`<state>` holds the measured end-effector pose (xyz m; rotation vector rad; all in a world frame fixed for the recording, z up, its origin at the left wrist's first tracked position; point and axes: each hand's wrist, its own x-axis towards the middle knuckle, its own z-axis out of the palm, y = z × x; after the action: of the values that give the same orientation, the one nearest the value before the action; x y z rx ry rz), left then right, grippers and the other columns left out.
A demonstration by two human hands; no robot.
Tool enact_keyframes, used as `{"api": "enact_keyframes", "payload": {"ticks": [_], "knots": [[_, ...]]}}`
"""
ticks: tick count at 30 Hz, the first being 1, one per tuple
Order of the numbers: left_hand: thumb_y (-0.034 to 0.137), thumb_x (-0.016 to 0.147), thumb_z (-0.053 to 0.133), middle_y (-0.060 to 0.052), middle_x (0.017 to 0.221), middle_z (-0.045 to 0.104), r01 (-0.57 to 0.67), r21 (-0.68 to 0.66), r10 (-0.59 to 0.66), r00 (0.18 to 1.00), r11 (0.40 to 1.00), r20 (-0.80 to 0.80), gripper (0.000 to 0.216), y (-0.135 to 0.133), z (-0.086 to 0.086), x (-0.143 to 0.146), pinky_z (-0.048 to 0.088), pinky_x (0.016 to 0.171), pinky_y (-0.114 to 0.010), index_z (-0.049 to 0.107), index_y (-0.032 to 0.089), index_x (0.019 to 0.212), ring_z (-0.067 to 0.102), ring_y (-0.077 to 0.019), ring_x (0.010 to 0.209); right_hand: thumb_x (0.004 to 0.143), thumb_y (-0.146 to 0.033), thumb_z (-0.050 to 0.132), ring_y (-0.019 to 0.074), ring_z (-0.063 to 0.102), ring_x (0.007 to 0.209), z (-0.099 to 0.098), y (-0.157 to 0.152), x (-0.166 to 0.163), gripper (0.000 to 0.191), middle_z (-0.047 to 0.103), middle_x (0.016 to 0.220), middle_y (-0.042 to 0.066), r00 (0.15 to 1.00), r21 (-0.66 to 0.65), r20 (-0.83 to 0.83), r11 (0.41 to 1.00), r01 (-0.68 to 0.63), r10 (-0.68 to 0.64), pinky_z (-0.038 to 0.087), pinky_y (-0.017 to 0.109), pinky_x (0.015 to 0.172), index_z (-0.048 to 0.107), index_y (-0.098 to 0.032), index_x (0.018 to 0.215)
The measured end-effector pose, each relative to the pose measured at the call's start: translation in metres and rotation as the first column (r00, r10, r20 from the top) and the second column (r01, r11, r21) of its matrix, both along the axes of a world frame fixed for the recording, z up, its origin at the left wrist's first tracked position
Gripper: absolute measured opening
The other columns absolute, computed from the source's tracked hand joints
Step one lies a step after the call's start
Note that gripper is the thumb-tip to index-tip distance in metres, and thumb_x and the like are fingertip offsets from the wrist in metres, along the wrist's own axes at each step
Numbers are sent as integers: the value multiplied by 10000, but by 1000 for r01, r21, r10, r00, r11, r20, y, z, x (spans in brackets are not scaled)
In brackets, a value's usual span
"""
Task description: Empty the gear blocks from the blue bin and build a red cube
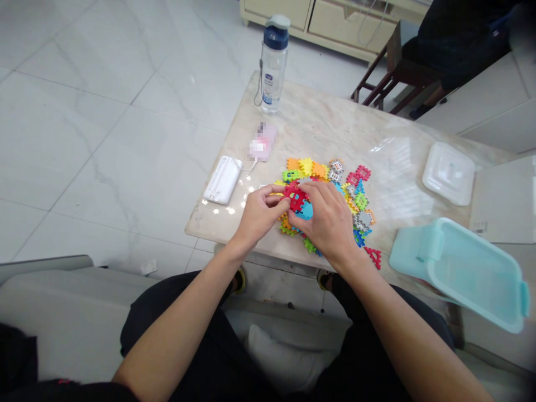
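Note:
Between my two hands is a red plastic building piece (296,199) with notched edges and window-like openings. My left hand (263,211) pinches its left side between thumb and fingers. On the other side, my right hand (326,215) has its fingers curled at the red piece's right edge, its thumb below. A light-blue piece (307,210) shows just under it; whether it is joined to the red one I cannot tell. Around and beneath my hands lies a pile of interlocking pieces, among them a yellow piece (306,166), a green piece (291,175) and a red triangular piece (372,257).
On the marble table (335,120) stand a water bottle (274,67) and a teal bin (419,248). A white power bank (223,180) is cabled to a phone (263,142). At the right lies a clear lid (449,173). A person sits on a stool (393,61) beyond.

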<state>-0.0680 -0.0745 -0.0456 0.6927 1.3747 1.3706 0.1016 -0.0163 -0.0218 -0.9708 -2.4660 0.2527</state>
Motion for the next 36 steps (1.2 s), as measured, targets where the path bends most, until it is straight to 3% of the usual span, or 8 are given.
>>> {"api": "enact_keyframes", "payload": {"ticks": [20, 31, 36], "knots": [[486, 814, 942, -46, 833, 837, 49, 12, -47, 995, 999, -88, 437, -1, 1, -1, 582, 691, -297, 752, 194, 1078, 750, -199, 727, 995, -322, 763, 356, 665, 1214, 4, 4, 6, 356, 771, 1280, 140, 1000, -50, 9, 999, -14, 15, 530, 500, 1029, 733, -233, 1338], [499, 748, 976, -35, 768, 814, 49, -54, -50, 998, 997, -25, 455, 3, -2, 5, 515, 563, -270, 734, 205, 997, 700, -189, 647, 983, -281, 759, 362, 639, 1208, 5, 3, 8, 336, 762, 1281, 154, 993, -49, 118, 999, -11, 16, 492, 490, 1028, 730, -225, 1313], [503, 745, 978, -27, 738, 798, 50, -51, -49, 999, 997, 22, 451, 5, -2, 7, 527, 580, -278, 739, 204, 983, 701, -190, 645, 963, -286, 764, 370, 635, 1198, 6, 3, 8, 348, 754, 1262, 160, 991, -41, 134, 999, 14, -9, 497, 487, 1007, 719, -218, 1301]]}}
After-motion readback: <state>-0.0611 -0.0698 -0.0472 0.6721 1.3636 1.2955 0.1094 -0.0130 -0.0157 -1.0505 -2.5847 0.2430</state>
